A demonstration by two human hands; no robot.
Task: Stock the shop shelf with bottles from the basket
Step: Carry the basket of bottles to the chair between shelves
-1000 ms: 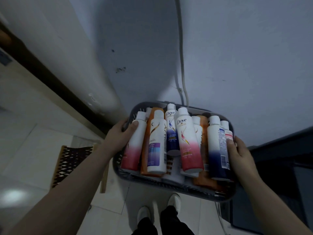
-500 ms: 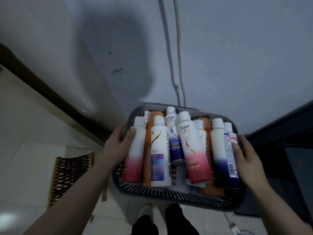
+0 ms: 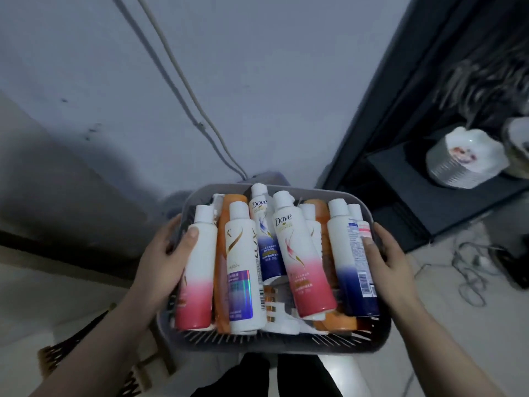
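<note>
L hand [image 3: 163,262] & R hand [image 3: 393,262] curl round basket [image 3: 257,343] sides, thumbs on outermost bottles [image 3: 300,253]; shelf [image 3: 429,202] right of basket.

wall: two cables [image 3: 201,126] running down | right: stack of plates [image 3: 463,164] | floor: tangled cords [image 3: 469,265] | lower left: woven seat [image 3: 54,357]

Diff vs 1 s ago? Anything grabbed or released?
The person has turned right with the basket: a dark shelf unit holding a stack of white plates has come into sight at right, and the woven chair has slid toward the lower left corner. Nothing taken or let go. The left hand and right hand keep their grip on the basket's sides; the bottles lie as before.
</note>
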